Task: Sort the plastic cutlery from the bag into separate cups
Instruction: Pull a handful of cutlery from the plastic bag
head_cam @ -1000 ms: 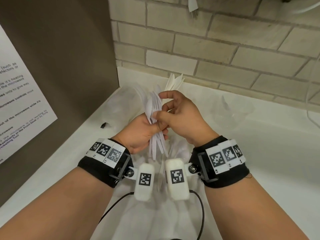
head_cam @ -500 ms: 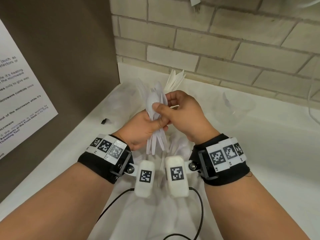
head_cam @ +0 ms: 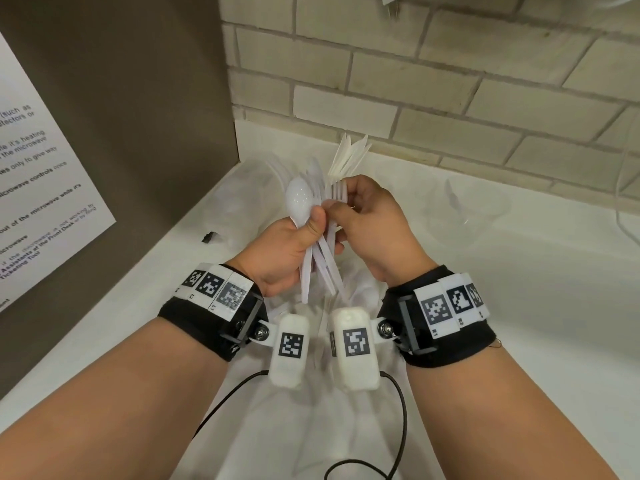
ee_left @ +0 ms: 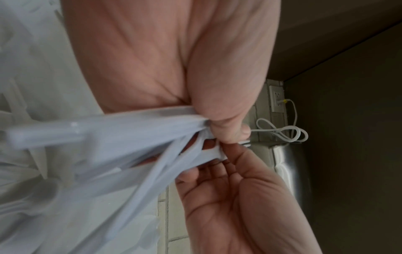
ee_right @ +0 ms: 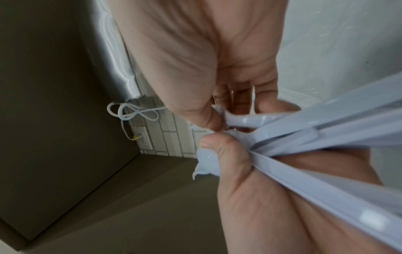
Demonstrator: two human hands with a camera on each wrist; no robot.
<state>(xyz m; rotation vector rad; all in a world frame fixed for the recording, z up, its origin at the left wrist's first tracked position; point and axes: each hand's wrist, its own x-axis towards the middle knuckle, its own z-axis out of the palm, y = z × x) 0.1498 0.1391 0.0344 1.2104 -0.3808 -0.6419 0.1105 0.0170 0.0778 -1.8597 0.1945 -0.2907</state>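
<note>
My left hand (head_cam: pixel 313 221) grips a bundle of white plastic cutlery (head_cam: pixel 322 258) by the necks, handles fanning down, with a spoon bowl (head_cam: pixel 300 202) on top. My right hand (head_cam: pixel 341 202) pinches the head of a white fork (head_cam: pixel 338 192) in that bundle between thumb and fingers; the right wrist view shows the fork's tines (ee_right: pixel 253 101) behind the pinch. Behind the hands a clear cup holds white knives (head_cam: pixel 348 157). A clear cup (head_cam: pixel 464 216) stands to the right and another clear cup (head_cam: pixel 258 178) to the left. The crumpled clear bag (head_cam: pixel 311 410) lies under my wrists.
A brown panel with a white printed notice (head_cam: pixel 41 188) walls off the left side. The brick wall (head_cam: pixel 450 81) closes the back of the white counter (head_cam: pixel 519 323). A small black item (head_cam: pixel 209 237) lies at the left, and a white cable (head_cam: pixel 623 216) hangs at the far right.
My right hand has shifted from across the bundle to the fork head at its right. The spoon bowl now shows at the top, under my left thumb.
</note>
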